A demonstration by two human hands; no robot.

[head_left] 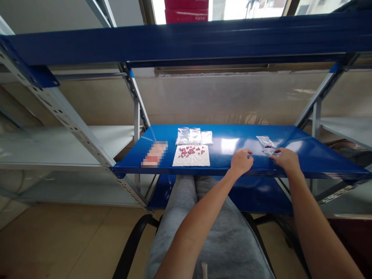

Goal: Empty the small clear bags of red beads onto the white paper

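My right hand [287,159] has its fingertips pinched at the edge of a small clear plastic bag [267,151] lying on the blue shelf. Just behind it lies another small bag [264,140] of the same kind. Over the shelf's front edge, to the left of these bags, is my left hand [241,161]. Its fingers are loosely bent, with a gap between finger and thumb, and I see nothing in them. Several small dark-red beads or berries [190,151] are spread on a white cloth [192,161], left of my left hand.
Three silvery packets [194,136] stand in a row behind the cloth. A blurred-out pinkish item [154,155] lies left of it on the blue shelf [226,131]. Overhead runs a blue shelf beam [186,44], with slotted metal posts [72,120] at the sides.
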